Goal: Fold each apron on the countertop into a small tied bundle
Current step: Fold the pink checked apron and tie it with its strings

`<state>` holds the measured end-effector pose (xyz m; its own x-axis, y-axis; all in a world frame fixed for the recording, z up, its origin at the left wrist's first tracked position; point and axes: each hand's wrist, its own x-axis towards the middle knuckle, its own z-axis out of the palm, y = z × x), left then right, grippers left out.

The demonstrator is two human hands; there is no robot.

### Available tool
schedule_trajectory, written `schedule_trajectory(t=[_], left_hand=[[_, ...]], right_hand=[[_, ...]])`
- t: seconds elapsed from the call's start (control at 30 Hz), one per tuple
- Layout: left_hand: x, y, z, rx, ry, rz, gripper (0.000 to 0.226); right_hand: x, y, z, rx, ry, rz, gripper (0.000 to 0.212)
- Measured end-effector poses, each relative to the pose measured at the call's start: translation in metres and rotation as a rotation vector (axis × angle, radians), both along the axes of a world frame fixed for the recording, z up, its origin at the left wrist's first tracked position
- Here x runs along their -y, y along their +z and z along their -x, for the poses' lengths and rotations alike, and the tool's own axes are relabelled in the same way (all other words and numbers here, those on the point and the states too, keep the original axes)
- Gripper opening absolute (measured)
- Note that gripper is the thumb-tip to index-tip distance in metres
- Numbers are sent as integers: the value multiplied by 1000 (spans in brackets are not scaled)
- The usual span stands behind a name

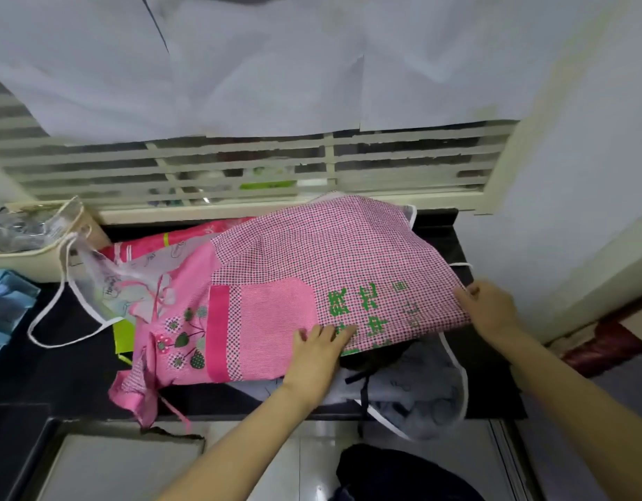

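On the dark desk [59, 374] under the slatted window [240, 164], a pink checked cloth apron with green printed characters [334, 254] lay spread on top of a pile of other aprons. The left hand [317, 350] lay palm down on its near edge, with the fingers [325, 334] straight and a little apart, pressing the cloth. The right hand [489, 309] held the right corner of the same apron, with its fingers curled round the edge and the fingertips hidden under the cloth. Below, a pink flowered apron [175, 320] showed at the left, and a pale grey apron with white edging [431, 388] hung over the front edge of the desk. How many pieces lay in the pile was hard to tell. A white strap [59, 309] made a loop on the bare desk at the left, near a cream plastic tray [33, 258]. The white wall [583, 175] stood close at the right.
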<state>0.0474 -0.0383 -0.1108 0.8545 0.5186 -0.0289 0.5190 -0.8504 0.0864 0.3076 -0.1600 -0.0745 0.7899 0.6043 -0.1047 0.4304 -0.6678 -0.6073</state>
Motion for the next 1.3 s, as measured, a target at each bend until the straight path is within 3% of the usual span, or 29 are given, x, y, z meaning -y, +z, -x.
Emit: schedule_trajectory(t=[0.13,0.2,0.3,0.4,0.5,0.6,0.67,0.83,0.97,1.13,1.3], left_hand=[[18,-3,-9,-164,3,90,77],[21,-5,-12,-239,12,109,77],[23,-10,-13,-233,8,179,72],[19,-18,-9,-177,-5,370,60],[13,-15,1,4,47,487,50],[-4,-3,19,-42,261,201,53],[-19,1,35,-154,423,139,56],[-41,-16,67,-312,545,473,60],[-52,-22,73,-181,543,579,60],[-61,-8,88,110,577,607,40],[-83,14,137,393,790,236,32]], right_hand=[[18,-12,2,23,-13,70,16],[18,-15,12,146,44,159,7],[2,-23,34,412,307,109,36],[-27,-34,62,542,684,116,45],[-59,-39,81,531,906,230,71],[-79,-42,91,530,992,258,69],[-88,-45,88,491,1033,398,60],[-104,-46,86,336,1059,548,53],[-133,-25,101,488,1076,499,23],[-174,-17,144,434,1276,126,49],[-213,-14,197,426,1382,45,64]])
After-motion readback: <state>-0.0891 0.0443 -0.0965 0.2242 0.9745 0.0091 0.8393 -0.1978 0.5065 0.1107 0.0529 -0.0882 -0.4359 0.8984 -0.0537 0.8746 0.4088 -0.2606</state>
